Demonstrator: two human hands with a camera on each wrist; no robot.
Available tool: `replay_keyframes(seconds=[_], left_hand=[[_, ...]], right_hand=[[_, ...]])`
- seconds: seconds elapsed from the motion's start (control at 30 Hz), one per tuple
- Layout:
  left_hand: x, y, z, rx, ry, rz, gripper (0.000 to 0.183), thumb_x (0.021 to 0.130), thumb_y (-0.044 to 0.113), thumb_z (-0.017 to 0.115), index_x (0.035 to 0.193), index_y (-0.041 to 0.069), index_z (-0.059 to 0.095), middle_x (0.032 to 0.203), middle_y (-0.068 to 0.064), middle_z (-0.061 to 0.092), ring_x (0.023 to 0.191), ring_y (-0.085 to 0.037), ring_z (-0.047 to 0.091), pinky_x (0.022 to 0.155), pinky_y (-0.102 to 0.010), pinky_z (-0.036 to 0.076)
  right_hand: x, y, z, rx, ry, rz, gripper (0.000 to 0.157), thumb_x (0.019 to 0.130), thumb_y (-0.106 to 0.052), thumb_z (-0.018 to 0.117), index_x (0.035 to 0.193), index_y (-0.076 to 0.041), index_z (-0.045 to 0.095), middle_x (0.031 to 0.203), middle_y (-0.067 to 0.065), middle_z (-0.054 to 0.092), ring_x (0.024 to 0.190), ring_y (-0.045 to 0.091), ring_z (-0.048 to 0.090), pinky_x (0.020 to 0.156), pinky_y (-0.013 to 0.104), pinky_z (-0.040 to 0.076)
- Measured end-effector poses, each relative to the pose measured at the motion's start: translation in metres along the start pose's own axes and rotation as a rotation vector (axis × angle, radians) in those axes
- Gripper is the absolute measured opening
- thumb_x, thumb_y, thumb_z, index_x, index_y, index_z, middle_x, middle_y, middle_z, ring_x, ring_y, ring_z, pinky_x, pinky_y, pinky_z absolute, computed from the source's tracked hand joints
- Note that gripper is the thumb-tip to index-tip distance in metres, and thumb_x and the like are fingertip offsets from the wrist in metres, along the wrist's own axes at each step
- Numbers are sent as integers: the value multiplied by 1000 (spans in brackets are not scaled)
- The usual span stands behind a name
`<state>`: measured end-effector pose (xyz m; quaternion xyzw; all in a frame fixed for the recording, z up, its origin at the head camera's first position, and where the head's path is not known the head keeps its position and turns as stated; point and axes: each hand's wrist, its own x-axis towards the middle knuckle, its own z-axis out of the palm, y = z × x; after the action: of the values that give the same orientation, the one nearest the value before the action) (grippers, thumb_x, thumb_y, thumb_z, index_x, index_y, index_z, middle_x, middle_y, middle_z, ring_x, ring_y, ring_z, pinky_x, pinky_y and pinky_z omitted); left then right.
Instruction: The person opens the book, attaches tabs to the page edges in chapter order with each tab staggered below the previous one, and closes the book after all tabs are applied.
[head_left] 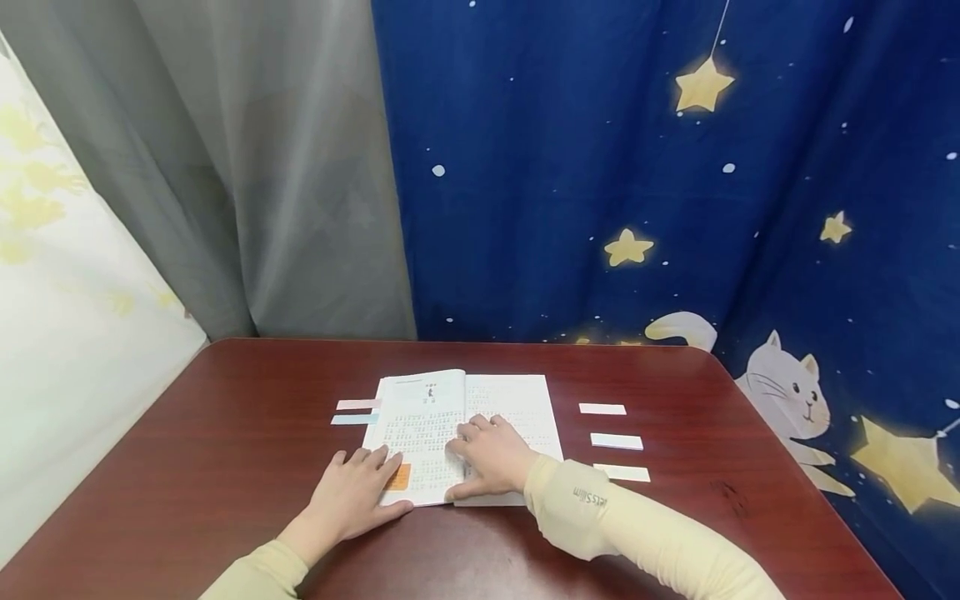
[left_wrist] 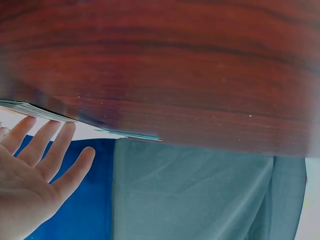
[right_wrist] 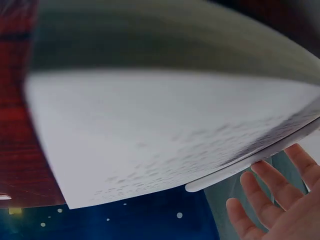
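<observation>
An open book (head_left: 431, 429) with printed text lies on the table. My left hand (head_left: 352, 493) rests its spread fingers on the lower left corner of the left page, beside an orange block (head_left: 402, 477). Across the middle of the book, near the fold, my right hand (head_left: 495, 457) touches the pages with its fingers slightly bent and the thumb at the lower edge. The right wrist view shows this hand (right_wrist: 280, 202) by the book's fold, holding nothing. A pink strip (head_left: 357, 405) and a light blue strip (head_left: 353, 419) stick out from the book's left edge.
Right of the book lie three pale paper strips: an upper one (head_left: 602, 409), a middle one (head_left: 617, 442) and a lower one (head_left: 622, 473). The dark red wooden table (head_left: 247, 433) ends at a grey curtain (head_left: 315, 208) and a blue starry curtain (head_left: 525, 208).
</observation>
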<state>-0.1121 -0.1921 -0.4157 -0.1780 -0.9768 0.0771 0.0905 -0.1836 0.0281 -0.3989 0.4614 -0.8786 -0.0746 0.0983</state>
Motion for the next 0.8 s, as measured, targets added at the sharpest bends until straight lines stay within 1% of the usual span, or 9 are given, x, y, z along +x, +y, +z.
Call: replay_keyframes(seconds=[0.07, 0.17, 0.3, 0.43, 0.57, 0.7, 0.8], left_hand=[[0, 0, 1, -5, 10, 4, 70, 73, 68, 45, 115, 13, 57, 111, -8, 54, 97, -26, 51, 73, -44, 37], [1, 0, 2, -15, 22, 10, 70, 73, 67, 46, 114, 13, 57, 110, -9, 54, 96, -26, 51, 73, -44, 37], [1, 0, 0, -13, 20, 14, 70, 73, 67, 46, 113, 12, 58, 110, -9, 54, 95, -27, 51, 73, -45, 37], [1, 0, 0, -8, 16, 19, 70, 73, 67, 46, 113, 12, 58, 110, -10, 54, 94, -27, 51, 72, -44, 38], [0, 0, 1, -7, 13, 19, 71, 73, 69, 44, 113, 12, 58, 110, -9, 54, 94, -27, 51, 72, -44, 38], [2, -1, 1, -10, 9, 17, 71, 73, 68, 45, 114, 12, 58, 111, -10, 54, 96, -27, 51, 73, -44, 38], [2, -2, 0, -21, 2, 18, 70, 73, 67, 46, 114, 11, 57, 111, -10, 54, 96, -28, 50, 74, -45, 38]], right_hand=[[-2, -2, -1, -14, 6, -12, 63, 68, -73, 45, 106, -25, 59, 101, -4, 54, 95, 15, 46, 75, 33, 37], [-7, -6, -2, -37, 36, -32, 59, 69, -72, 45, 103, -26, 59, 96, -4, 53, 91, 14, 46, 72, 32, 37], [-12, -8, 0, -38, 73, -30, 56, 71, -70, 45, 102, -26, 59, 96, -4, 53, 92, 14, 47, 71, 30, 37], [-12, -9, 3, -7, 74, -16, 56, 71, -70, 47, 104, -26, 59, 98, -4, 53, 93, 14, 46, 72, 31, 38], [-12, -9, 4, 14, 81, -16, 56, 70, -69, 48, 102, -26, 60, 96, -4, 53, 91, 14, 46, 72, 31, 37], [-11, -8, 5, 14, 91, -19, 55, 70, -69, 49, 101, -25, 61, 94, -4, 53, 90, 14, 46, 72, 30, 37], [-10, -6, 5, 9, 82, -29, 56, 71, -69, 47, 102, -25, 61, 94, -4, 54, 90, 15, 46, 72, 30, 37]])
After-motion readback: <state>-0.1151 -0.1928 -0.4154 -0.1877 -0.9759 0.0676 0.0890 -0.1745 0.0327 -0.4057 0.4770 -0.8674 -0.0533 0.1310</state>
